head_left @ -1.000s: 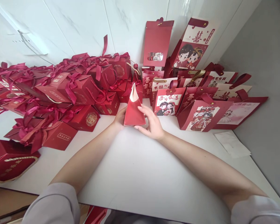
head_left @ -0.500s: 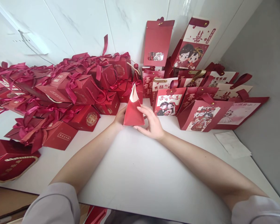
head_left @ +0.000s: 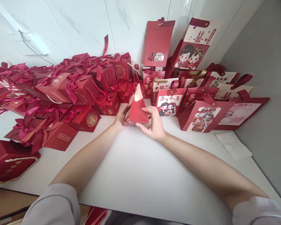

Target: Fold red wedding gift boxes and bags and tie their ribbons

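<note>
Between my two hands stands a red paper gift box (head_left: 139,112), its plain narrow side facing me and its pointed top showing a pale inner fold. A strip of its printed face shows on the left. My left hand (head_left: 120,118) grips the box's left side, with most of its fingers hidden behind it. On the right side, my right hand (head_left: 154,123) holds the box with bent fingers, the thumb at the lower front edge.
Ribbon-tied red boxes (head_left: 81,89) are piled on the left of the white table (head_left: 131,175). Printed gift boxes (head_left: 170,101) stand in rows at the right, two stacked higher by the wall. White paper (head_left: 234,144) lies near the grey partition (head_left: 267,68).
The gift box has turned slightly and shifted a little to the right, so part of its printed left face now shows. Both hands keep their hold.
</note>
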`<move>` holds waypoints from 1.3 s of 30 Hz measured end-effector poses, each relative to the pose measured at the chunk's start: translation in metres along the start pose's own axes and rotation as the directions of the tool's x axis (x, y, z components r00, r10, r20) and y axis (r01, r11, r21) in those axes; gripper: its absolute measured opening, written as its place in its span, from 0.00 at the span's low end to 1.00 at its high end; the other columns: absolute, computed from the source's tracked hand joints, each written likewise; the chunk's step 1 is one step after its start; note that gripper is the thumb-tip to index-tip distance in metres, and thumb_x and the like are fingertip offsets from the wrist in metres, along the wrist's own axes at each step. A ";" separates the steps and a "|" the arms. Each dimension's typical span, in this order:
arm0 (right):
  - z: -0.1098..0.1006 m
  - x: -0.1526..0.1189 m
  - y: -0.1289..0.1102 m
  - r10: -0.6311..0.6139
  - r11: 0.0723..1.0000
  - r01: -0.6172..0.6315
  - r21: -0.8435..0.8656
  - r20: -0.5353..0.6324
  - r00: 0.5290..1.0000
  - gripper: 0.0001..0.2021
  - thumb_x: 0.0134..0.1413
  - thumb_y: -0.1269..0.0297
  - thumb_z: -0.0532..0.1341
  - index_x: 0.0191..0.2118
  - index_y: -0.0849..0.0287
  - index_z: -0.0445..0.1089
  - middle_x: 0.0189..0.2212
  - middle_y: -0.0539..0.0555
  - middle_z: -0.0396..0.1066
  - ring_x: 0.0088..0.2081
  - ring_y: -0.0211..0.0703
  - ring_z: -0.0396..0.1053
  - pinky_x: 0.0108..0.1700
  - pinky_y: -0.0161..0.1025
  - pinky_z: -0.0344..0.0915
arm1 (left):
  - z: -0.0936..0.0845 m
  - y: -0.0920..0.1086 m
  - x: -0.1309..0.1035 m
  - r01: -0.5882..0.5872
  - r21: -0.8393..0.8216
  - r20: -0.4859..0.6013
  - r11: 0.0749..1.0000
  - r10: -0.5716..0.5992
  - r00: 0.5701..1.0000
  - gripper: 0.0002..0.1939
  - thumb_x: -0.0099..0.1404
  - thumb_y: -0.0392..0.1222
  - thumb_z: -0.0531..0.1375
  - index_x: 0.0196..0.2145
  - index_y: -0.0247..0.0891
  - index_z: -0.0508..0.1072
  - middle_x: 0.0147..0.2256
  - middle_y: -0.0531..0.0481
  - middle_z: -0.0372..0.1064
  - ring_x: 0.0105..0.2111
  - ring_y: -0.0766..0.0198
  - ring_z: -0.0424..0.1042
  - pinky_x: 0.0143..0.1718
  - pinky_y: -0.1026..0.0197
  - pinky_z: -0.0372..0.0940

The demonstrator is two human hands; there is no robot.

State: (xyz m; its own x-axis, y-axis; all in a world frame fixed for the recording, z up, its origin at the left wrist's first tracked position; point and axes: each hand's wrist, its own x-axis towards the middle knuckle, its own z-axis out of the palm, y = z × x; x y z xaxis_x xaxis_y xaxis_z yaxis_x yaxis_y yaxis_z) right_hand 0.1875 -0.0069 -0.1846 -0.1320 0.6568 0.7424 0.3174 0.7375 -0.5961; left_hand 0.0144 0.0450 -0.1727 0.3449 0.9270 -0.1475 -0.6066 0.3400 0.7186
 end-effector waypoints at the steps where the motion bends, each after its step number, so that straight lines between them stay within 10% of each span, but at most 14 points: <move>1: 0.000 0.001 0.000 0.055 0.998 -0.054 0.020 -0.048 0.997 0.26 0.54 0.50 0.66 0.53 0.52 0.57 0.47 0.58 0.66 0.43 0.49 0.70 0.39 0.43 0.71 | 0.001 0.000 -0.002 -0.012 -0.003 0.021 1.000 0.012 1.000 0.23 0.69 0.52 0.56 0.50 0.30 0.74 0.44 0.41 0.78 0.45 0.52 0.77 0.54 0.51 0.67; 7: -0.001 0.005 0.004 0.294 0.942 -0.251 0.223 -0.189 0.937 0.17 0.62 0.45 0.57 0.42 0.53 0.58 0.34 0.50 0.65 0.31 0.41 0.65 0.34 0.39 0.64 | 0.003 0.004 -0.010 0.027 0.060 0.160 0.998 -0.036 0.986 0.32 0.68 0.61 0.53 0.53 0.30 0.73 0.45 0.38 0.77 0.41 0.52 0.77 0.44 0.54 0.71; 11: 0.000 0.006 0.005 0.427 0.872 -0.378 0.310 -0.109 0.898 0.18 0.62 0.42 0.56 0.39 0.52 0.58 0.25 0.44 0.64 0.22 0.37 0.63 0.27 0.36 0.61 | -0.003 0.006 -0.007 -0.010 0.029 0.029 1.000 0.009 1.000 0.26 0.69 0.60 0.53 0.45 0.34 0.76 0.33 0.45 0.77 0.29 0.61 0.77 0.33 0.61 0.71; 17: -0.003 0.011 0.006 0.560 0.806 -0.510 0.299 -0.107 0.822 0.22 0.63 0.39 0.54 0.31 0.52 0.55 0.13 0.40 0.59 0.16 0.37 0.62 0.23 0.34 0.60 | -0.004 0.014 -0.003 0.133 0.051 -0.157 0.990 -0.124 0.980 0.24 0.71 0.56 0.50 0.28 0.36 0.73 0.13 0.57 0.60 0.05 0.74 0.48 0.10 0.68 0.54; 32: -0.005 0.008 0.003 0.468 0.865 -0.427 0.263 -0.114 0.877 0.22 0.65 0.40 0.51 0.30 0.52 0.57 0.14 0.42 0.58 0.17 0.38 0.60 0.24 0.37 0.59 | 0.000 0.011 -0.008 0.086 0.038 -0.144 0.996 -0.080 0.986 0.24 0.72 0.54 0.48 0.31 0.35 0.74 0.14 0.57 0.64 0.07 0.73 0.53 0.16 0.67 0.61; 35: -0.013 0.009 -0.002 0.308 0.930 -0.284 0.234 -0.073 0.949 0.24 0.68 0.41 0.46 0.30 0.53 0.61 0.16 0.45 0.60 0.20 0.40 0.62 0.28 0.38 0.61 | 0.001 0.008 -0.008 0.040 0.019 -0.073 0.999 -0.039 0.997 0.20 0.68 0.54 0.53 0.36 0.34 0.76 0.27 0.48 0.77 0.23 0.63 0.74 0.31 0.61 0.71; 39: -0.029 0.020 -0.009 0.207 0.968 -0.206 0.146 0.005 0.978 0.28 0.68 0.40 0.44 0.27 0.55 0.66 0.18 0.48 0.63 0.20 0.40 0.62 0.28 0.39 0.61 | 0.004 0.005 -0.012 0.010 0.042 0.036 0.999 -0.012 0.999 0.20 0.61 0.46 0.59 0.46 0.30 0.76 0.43 0.41 0.79 0.43 0.52 0.78 0.49 0.53 0.70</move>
State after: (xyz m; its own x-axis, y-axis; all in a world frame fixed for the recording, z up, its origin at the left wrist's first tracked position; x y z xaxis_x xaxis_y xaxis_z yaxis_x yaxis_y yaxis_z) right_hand 0.2096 -0.0050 -0.1552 -0.0676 0.7962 0.6013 0.1968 0.6015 -0.7743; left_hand 0.0101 0.0348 -0.1641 0.3779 0.9165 -0.1312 -0.5727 0.3428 0.7446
